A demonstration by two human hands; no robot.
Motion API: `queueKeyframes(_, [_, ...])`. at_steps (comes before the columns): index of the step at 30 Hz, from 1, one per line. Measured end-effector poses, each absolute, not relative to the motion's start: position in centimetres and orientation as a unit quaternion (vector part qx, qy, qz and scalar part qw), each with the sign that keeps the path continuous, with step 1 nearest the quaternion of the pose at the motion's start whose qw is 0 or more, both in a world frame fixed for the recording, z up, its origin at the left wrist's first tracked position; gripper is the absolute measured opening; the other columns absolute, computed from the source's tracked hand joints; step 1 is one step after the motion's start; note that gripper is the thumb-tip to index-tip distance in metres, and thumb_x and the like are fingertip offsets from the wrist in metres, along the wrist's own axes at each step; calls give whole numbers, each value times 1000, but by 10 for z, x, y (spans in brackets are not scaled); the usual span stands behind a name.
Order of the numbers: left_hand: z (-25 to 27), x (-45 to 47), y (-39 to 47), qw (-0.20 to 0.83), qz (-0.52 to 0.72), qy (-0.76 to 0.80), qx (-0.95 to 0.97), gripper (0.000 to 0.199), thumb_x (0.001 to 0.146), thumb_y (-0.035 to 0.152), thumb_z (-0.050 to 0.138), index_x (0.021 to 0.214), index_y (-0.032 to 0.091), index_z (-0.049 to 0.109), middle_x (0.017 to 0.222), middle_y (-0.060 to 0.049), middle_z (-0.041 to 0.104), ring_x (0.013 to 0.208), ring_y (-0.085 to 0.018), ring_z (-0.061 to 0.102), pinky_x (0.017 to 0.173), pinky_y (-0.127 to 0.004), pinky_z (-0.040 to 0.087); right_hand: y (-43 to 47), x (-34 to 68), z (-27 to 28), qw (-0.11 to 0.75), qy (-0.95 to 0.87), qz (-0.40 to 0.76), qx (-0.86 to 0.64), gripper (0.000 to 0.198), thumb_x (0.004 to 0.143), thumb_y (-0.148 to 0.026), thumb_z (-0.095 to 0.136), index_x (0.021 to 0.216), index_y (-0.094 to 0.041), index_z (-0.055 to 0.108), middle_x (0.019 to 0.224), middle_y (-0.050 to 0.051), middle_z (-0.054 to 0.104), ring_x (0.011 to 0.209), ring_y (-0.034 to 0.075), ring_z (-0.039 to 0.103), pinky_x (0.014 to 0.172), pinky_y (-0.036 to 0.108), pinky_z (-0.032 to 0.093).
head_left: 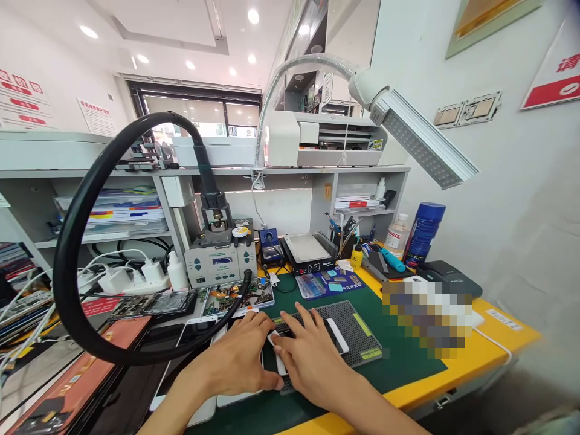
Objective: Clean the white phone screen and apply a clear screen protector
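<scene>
See a white phone (338, 336) lying flat on the gray pad (360, 332), on top of the green mat (399, 350), and partly covered by the right hand (312, 359). See its fingers spread wide apart over the dark front, with the thumb tip near the phone's left end. By that same end, see the left hand (242, 353) with bent fingers close together and thumb apart from them. Cannot tell from here about any hard pressing, or any pinch between the left fingers and thumb. Seems light enough for one hand, and stiff like a thin board. Probably smooth and slippery on the glassy front, and easy to crack if dropped or pushed too hard. Best to hold by the long side edges, near the white ends, gently and without twisting.
</scene>
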State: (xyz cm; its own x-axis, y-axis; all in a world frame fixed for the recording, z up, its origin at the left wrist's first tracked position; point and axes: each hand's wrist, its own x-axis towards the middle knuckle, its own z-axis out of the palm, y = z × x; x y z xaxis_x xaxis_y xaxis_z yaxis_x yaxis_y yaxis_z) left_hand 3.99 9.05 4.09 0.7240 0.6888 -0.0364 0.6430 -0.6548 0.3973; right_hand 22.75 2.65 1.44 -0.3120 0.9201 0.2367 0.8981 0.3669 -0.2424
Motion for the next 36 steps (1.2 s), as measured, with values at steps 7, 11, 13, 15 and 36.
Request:
queueKeyframes(7, [41,42,91,183,61,357,914,65,64,52,75,121,22,60,117,-7,59,115,-32,51,99,-41,41,21,216,5,178,-783,35,-596,39,100,-33,36,126,-28,64,152,7,42,144,40,21,112,67,18])
queueKeyframes(11, [42,41,90,175,61,345,920,57,67,43,73,119,24,62,112,-5,59,110,-29,52,97,-38,42,3,213,-3,177,-778,51,-600,41,100,-36,34,128,-28,63,155,5,37,145,40,18,113,67,19])
queueKeyframes(13, [44,41,89,175,58,341,922,57,67,43,73,120,25,62,113,-5,58,110,-29,52,96,-38,42,-1,213,-6,183,-775,51,-603,41,101,-38,33,129,-31,62,155,3,36,145,39,18,113,67,19])
queueKeyframes(15, [45,41,89,179,56,344,920,58,67,45,74,120,25,61,114,-6,57,110,-29,52,95,-38,43,1,214,-8,190,-768,45,-609,41,101,-40,32,129,-34,62,156,2,35,145,40,18,112,69,18])
queueKeyframes(36, [42,43,88,161,66,357,918,55,72,57,71,114,23,63,111,-6,58,110,-30,51,94,-40,43,13,257,-4,185,-683,-46,-705,42,99,-33,35,123,-25,69,149,9,45,143,42,24,109,67,25])
